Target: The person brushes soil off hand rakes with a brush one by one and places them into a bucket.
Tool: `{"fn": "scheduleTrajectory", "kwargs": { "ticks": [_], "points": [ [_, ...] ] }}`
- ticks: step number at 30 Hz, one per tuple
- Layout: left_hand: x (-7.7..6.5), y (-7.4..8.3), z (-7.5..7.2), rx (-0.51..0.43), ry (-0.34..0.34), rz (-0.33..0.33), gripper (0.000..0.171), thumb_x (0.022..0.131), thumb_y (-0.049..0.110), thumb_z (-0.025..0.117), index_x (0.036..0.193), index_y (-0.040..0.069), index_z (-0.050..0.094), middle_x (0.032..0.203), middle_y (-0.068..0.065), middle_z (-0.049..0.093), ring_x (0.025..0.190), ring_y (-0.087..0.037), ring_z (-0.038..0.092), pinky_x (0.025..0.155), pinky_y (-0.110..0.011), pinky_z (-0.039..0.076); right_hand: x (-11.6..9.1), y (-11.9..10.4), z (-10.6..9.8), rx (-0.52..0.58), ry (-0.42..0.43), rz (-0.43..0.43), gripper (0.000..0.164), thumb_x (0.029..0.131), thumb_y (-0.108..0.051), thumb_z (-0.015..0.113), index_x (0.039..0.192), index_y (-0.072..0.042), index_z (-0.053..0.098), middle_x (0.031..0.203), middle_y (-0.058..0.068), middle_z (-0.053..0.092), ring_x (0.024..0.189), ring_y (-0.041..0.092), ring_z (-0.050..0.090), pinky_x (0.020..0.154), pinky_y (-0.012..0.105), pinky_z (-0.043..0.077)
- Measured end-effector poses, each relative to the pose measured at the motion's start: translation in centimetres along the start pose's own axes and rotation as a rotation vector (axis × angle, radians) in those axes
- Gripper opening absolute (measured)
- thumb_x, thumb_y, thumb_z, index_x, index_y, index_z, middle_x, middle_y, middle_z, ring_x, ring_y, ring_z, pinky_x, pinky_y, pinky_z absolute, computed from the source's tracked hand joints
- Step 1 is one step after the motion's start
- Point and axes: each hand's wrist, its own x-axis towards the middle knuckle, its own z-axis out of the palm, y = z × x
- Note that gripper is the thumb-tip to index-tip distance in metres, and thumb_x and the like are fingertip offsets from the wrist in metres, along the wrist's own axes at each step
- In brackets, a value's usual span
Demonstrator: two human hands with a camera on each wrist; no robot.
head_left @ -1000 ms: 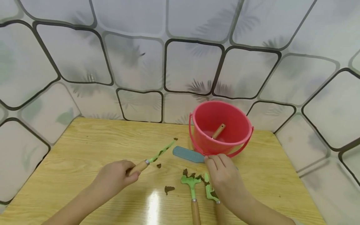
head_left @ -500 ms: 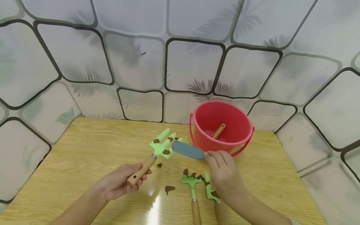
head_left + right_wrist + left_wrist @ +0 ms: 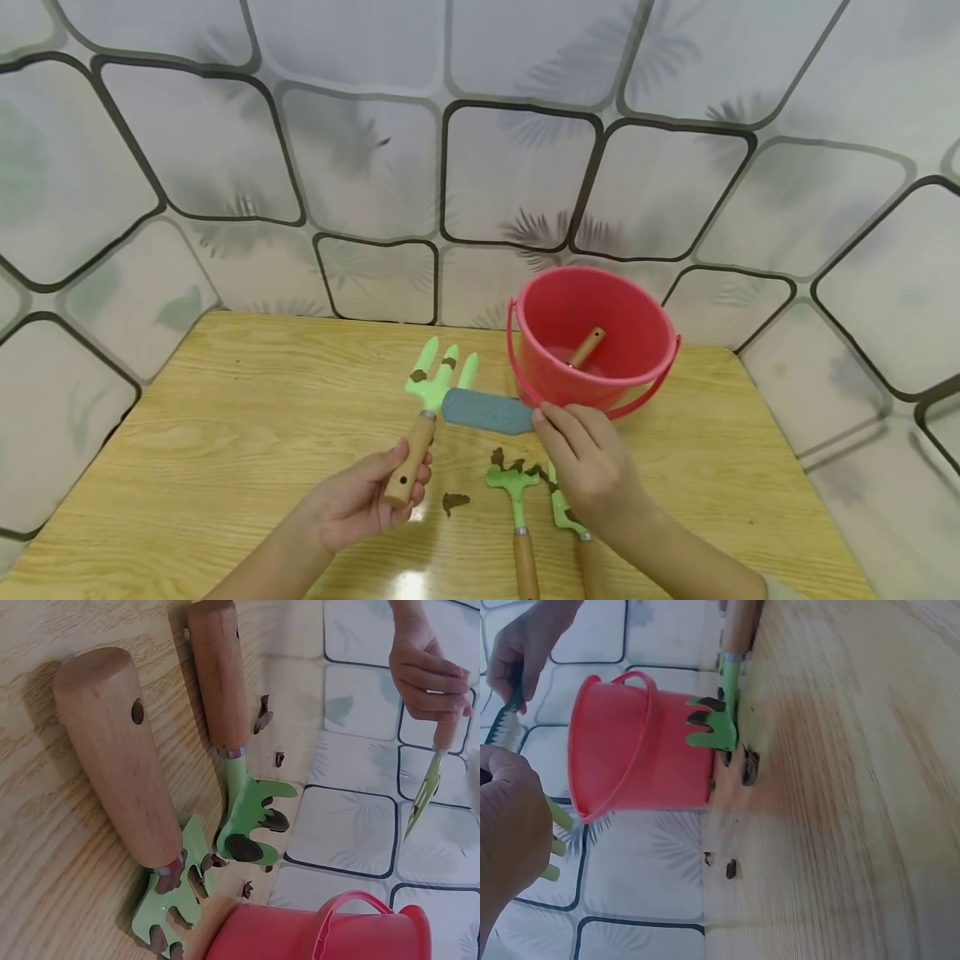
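My left hand (image 3: pixel 375 500) grips the wooden handle of a light-green garden hand fork (image 3: pixel 433 385), tines pointing away, raised above the table. Brown bits cling to its tines. My right hand (image 3: pixel 596 467) pinches a blue-grey brush (image 3: pixel 487 412), whose white bristles (image 3: pixel 507 729) show in the left wrist view. In the head view the brush overlaps the fork's right side; whether they touch I cannot tell. Below lie a small green rake (image 3: pixel 517 492) and another green pronged tool (image 3: pixel 562 508), both wooden-handled and carrying brown bits. My right hand partly hides the latter.
A red bucket (image 3: pixel 551 371) stands behind my right hand, its handle hanging at the front. Inside leans a wooden-handled tool (image 3: pixel 587 347). Brown scraps (image 3: pixel 454 501) lie on the wooden table (image 3: pixel 247 400), and a patterned wall covering (image 3: pixel 517 175) rises behind.
The left hand has turned the fork from edge-on to flat-on, tines now pointing away, and moved right. The brush has shifted slightly left and now overlaps the fork.
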Motion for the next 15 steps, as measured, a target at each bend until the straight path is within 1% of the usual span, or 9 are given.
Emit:
{"fn": "scheduleTrajectory", "kwargs": {
  "ticks": [2,4,6,8,11,12,15],
  "points": [
    [0.2,0.0,0.3,-0.023,0.028,0.013,0.032,0.103,0.03,0.036,0.103,0.007,0.06,0.093,0.0,0.068,0.083,-0.006,0.066,0.078,-0.014,0.053,0.0,0.0,0.1,-0.002,-0.013,0.012,0.024,0.096,0.0,0.051,0.082,0.008,0.069,0.078,0.017,0.069,0.067,0.027,0.06,0.059,0.031,0.052],
    [0.4,0.0,0.5,-0.059,0.036,0.022,0.033,0.103,0.029,0.037,0.103,0.005,0.06,0.093,-0.002,0.067,0.083,-0.008,0.066,0.08,-0.015,0.053,-0.1,0.1,0.3,-0.006,-0.028,0.029,0.025,0.096,0.0,0.05,0.083,0.008,0.069,0.079,0.017,0.068,0.068,0.027,0.06,0.06,0.031,0.052],
    [0.7,0.0,0.6,-0.077,0.01,0.031,0.034,0.103,0.029,0.037,0.103,0.004,0.06,0.094,-0.003,0.068,0.085,-0.009,0.066,0.082,-0.016,0.052,-0.1,0.2,0.4,-0.012,-0.044,0.048,0.025,0.096,0.0,0.049,0.084,0.008,0.069,0.08,0.017,0.068,0.069,0.028,0.06,0.061,0.032,0.052],
    [0.9,-0.2,0.6,-0.083,-0.038,0.034,0.034,0.103,0.028,0.036,0.104,0.004,0.061,0.095,-0.003,0.069,0.086,-0.009,0.067,0.083,-0.016,0.052,-0.2,0.2,0.4,-0.014,-0.067,0.069,0.026,0.097,-0.001,0.048,0.085,0.008,0.069,0.081,0.017,0.068,0.07,0.028,0.06,0.062,0.032,0.053],
    [1.3,-0.4,0.3,-0.041,-0.112,0.036,0.034,0.103,0.027,0.035,0.107,0.005,0.061,0.098,-0.002,0.069,0.088,-0.008,0.067,0.083,-0.015,0.051,-0.3,0.1,0.4,-0.01,-0.113,0.085,0.028,0.098,-0.003,0.046,0.086,0.007,0.069,0.082,0.016,0.069,0.071,0.027,0.06,0.063,0.031,0.054],
    [1.3,-0.4,0.3,-0.023,-0.126,0.036,0.034,0.103,0.025,0.035,0.108,0.005,0.062,0.098,-0.002,0.07,0.089,-0.008,0.067,0.083,-0.015,0.052,-0.3,0.1,0.4,-0.007,-0.128,0.085,0.029,0.099,-0.003,0.045,0.087,0.007,0.069,0.082,0.016,0.069,0.072,0.027,0.06,0.063,0.031,0.054],
    [1.4,-0.4,0.1,0.053,-0.134,0.039,0.031,0.103,0.022,0.036,0.11,0.006,0.062,0.099,0.0,0.069,0.089,-0.007,0.067,0.082,-0.016,0.052,-0.3,0.3,0.6,-0.001,-0.147,0.074,0.03,0.099,-0.002,0.043,0.086,0.007,0.068,0.082,0.017,0.068,0.072,0.027,0.06,0.064,0.031,0.054]
  ]
}}
